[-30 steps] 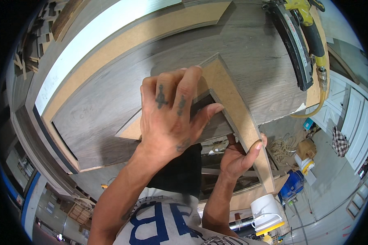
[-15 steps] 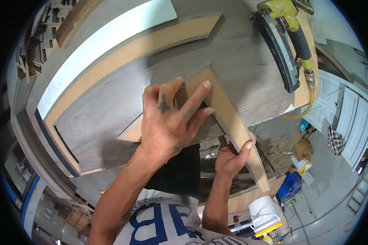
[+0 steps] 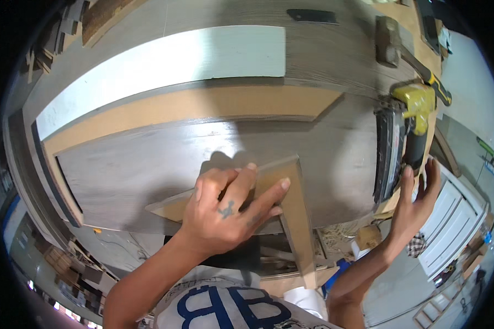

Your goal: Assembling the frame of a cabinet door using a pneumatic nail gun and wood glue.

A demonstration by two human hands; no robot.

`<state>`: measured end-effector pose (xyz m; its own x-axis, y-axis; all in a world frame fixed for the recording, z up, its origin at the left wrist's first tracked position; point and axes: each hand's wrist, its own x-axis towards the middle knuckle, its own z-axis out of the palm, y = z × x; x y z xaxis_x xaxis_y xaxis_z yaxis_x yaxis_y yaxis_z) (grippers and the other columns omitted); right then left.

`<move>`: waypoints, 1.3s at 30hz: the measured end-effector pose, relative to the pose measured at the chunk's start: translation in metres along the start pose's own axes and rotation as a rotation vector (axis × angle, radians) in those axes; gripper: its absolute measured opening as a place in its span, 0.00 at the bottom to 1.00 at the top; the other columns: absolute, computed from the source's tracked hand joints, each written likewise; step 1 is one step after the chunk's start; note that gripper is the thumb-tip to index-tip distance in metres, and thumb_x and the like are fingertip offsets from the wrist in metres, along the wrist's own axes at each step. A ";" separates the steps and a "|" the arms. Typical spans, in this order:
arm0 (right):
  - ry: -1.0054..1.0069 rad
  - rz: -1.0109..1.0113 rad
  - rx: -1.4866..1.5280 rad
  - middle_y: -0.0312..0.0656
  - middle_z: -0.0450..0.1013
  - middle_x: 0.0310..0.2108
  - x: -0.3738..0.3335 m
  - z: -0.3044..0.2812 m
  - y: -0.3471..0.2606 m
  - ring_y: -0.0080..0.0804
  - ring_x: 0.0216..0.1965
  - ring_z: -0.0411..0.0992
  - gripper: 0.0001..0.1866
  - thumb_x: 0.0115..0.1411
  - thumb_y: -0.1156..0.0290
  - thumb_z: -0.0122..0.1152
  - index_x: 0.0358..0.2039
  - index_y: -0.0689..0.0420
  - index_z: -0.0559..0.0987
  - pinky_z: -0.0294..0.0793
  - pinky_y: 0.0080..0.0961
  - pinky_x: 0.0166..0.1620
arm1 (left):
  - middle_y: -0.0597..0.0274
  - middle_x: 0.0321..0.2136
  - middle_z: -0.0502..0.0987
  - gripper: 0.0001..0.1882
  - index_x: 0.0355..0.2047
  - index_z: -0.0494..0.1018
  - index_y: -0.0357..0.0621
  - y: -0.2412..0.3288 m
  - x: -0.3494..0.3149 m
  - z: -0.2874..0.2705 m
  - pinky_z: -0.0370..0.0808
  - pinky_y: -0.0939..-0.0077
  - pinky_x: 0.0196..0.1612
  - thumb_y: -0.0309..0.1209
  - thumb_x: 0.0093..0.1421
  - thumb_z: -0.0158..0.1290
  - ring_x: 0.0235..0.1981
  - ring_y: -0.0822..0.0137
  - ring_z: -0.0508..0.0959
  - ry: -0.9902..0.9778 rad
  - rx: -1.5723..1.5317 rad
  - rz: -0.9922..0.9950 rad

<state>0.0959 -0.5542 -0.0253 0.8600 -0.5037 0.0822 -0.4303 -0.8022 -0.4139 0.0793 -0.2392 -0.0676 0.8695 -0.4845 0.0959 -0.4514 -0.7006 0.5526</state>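
Note:
My left hand [image 3: 218, 213] grips and presses down where two tan, fibreboard-like strips meet at an angled corner on the grey wood-grain tabletop [image 3: 343, 164]. One strip [image 3: 172, 210] extends left under the hand. The other strip [image 3: 298, 241] points toward my body and overhangs the near edge. At the right, my right hand [image 3: 416, 203] is beside the handle end of a yellow and black nail gun [image 3: 389, 145]. Its thumb and fingers are apart, near the handle but not closed round it.
Behind my left hand lies a tan angled frame [image 3: 214, 107] with a white board [image 3: 175, 63] along its far side. A hammer [image 3: 389, 44] rests beyond the nail gun, and a dark flat piece [image 3: 313, 16] lies farther back. White panelled doors [image 3: 450, 219] stand low at the right.
My right hand has let go of the near-pointing strip and moved right, to the nail gun. My left hand stays on the corner. The view has shifted, bringing the hammer in.

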 end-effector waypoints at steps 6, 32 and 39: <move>-0.296 -0.074 -0.196 0.52 0.73 0.45 0.045 -0.003 -0.008 0.39 0.47 0.72 0.28 0.56 0.72 0.67 0.56 0.63 0.70 0.69 0.33 0.52 | 0.54 0.48 0.70 0.28 0.52 0.78 0.64 0.000 0.000 -0.003 0.70 0.68 0.42 0.44 0.48 0.69 0.40 0.58 0.68 -0.039 0.020 0.008; -0.421 -0.125 -0.013 0.57 0.73 0.38 -0.017 -0.008 -0.044 0.59 0.35 0.76 0.34 0.51 0.54 0.73 0.50 0.63 0.71 0.78 0.44 0.35 | 0.45 0.46 0.72 0.29 0.53 0.78 0.59 0.009 0.003 -0.005 0.64 0.61 0.47 0.41 0.48 0.69 0.43 0.55 0.70 -0.077 0.069 0.034; -0.393 -0.138 -0.031 0.55 0.74 0.36 -0.016 -0.004 -0.044 0.56 0.35 0.77 0.33 0.49 0.56 0.74 0.49 0.64 0.72 0.77 0.43 0.35 | 0.43 0.44 0.74 0.29 0.52 0.79 0.57 0.009 0.006 -0.003 0.65 0.62 0.46 0.42 0.47 0.69 0.42 0.55 0.70 -0.073 0.077 0.043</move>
<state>0.0998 -0.5122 -0.0048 0.9467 -0.2353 -0.2198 -0.3069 -0.8660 -0.3948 0.0813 -0.2467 -0.0600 0.8336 -0.5495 0.0560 -0.5041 -0.7153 0.4840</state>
